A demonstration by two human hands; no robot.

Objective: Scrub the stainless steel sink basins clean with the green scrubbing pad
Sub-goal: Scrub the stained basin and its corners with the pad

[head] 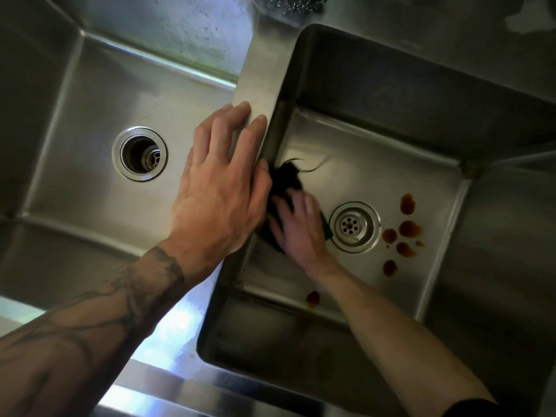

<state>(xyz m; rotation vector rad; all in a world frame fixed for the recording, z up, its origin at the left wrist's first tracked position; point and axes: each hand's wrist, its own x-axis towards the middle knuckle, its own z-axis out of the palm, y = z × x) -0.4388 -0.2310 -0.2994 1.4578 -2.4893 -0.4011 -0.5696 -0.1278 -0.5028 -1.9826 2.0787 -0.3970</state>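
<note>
— Where's the pad?

— Down on the floor of the right basin (376, 164). The green scrubbing pad (284, 182) lies under the right hand (301, 227), tucked against the wall below the divider (258, 85). Its long side runs at a slant from that wall toward the drain (354, 226), and a green corner shows just beside the drain's rim.

— Is that hand gripping it?

— More pressing, I'd say. The fingers lie fairly straight across the top of the pad. The hand is blurred, so I can't make out the thumb.

— And the other one?

— The left hand (216, 191) rests flat on the divider with its fingers spread, holding nothing. It looks like a brace.

— So where's the dirt?

— That's the thing. The brown stains (407, 228) sit on the far side of the drain from the pad, well apart from it, and one more spot (313, 297) lies near the front wall. The pad would have to travel rightward, past the drain, to reach the cluster. The right hand is plainly the nearer one for that.

— The left basin (90, 191)?

— Nothing on its floor that I can see but its own drain.
</note>
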